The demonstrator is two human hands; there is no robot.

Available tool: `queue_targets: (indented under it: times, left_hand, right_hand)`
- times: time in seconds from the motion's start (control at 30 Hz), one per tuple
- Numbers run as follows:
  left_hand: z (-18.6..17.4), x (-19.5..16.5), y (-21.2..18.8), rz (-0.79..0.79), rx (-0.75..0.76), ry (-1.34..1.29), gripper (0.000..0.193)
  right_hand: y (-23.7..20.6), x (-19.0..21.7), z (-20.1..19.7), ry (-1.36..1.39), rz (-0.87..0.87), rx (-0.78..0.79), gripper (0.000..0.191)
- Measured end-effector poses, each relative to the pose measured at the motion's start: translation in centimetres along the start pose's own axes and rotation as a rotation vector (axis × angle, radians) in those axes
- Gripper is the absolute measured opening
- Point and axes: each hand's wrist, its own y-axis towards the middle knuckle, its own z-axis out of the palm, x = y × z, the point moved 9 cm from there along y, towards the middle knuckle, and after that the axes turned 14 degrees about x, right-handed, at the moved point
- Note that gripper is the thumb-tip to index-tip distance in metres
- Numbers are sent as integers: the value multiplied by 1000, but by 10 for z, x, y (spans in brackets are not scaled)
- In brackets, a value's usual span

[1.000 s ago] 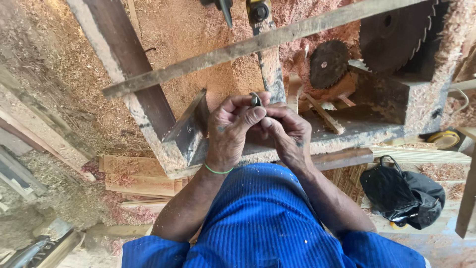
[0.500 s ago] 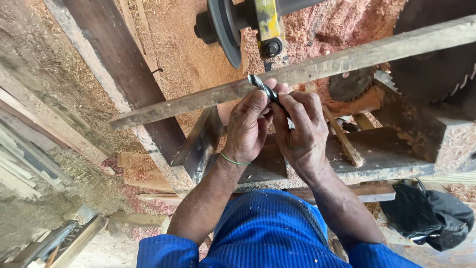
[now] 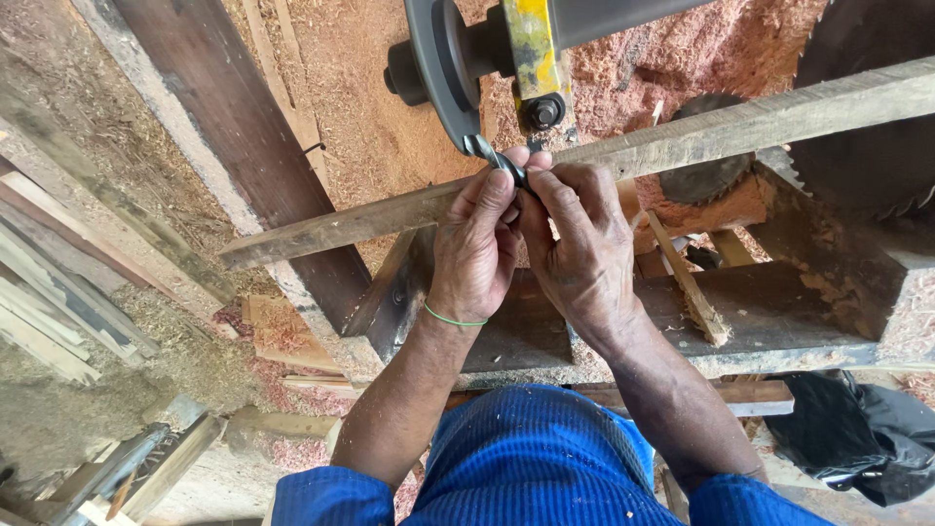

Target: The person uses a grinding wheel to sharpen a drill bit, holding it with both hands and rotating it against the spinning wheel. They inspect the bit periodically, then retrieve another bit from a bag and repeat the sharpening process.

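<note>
Compared with a moment before, both hands had come up closer to the dark round grinding wheel (image 3: 438, 68), and the twisted grey metal drill bit (image 3: 495, 161) now almost touched its rim. The left hand (image 3: 474, 248) and the right hand (image 3: 582, 255) pinched the bit together, fingers closed on it, above the long rough wooden batten (image 3: 760, 122). No package, label or sign was visible; only a black bag (image 3: 857, 433) lay at lower right.

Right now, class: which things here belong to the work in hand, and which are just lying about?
In hand:
left hand
right hand
twisted metal bit, pinched by both
grinding wheel, next to the bit's tip

Lying about:
circular saw blade
smaller saw blade
black bag
long wooden batten
sawdust
</note>
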Motion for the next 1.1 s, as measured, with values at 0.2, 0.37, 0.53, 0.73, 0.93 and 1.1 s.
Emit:
queue_targets:
  times: [0.2,0.37,0.53,0.73,0.93,1.1]
  left_hand:
    - [1,0,4,-8,-1,-24,30]
    - [0,1,3,-13,-21,-9,28]
    - [-4,5,0,-28,-42,-15,28]
    - [-4,8,-2,-18,-9,-43,26]
    - [-3,7,2,-1,8,-63,28]
    - [-2,5,5,12,17,-87,28]
  right_hand:
    - [6,2,1,-9,-36,14,25]
    - [9,4,0,-29,-74,17,24]
    - [8,4,0,-43,-84,47,25]
    - [4,8,0,-52,-112,43,25]
    - [9,6,2,-64,-114,57,24]
    - [12,8,0,-80,-137,53,24]
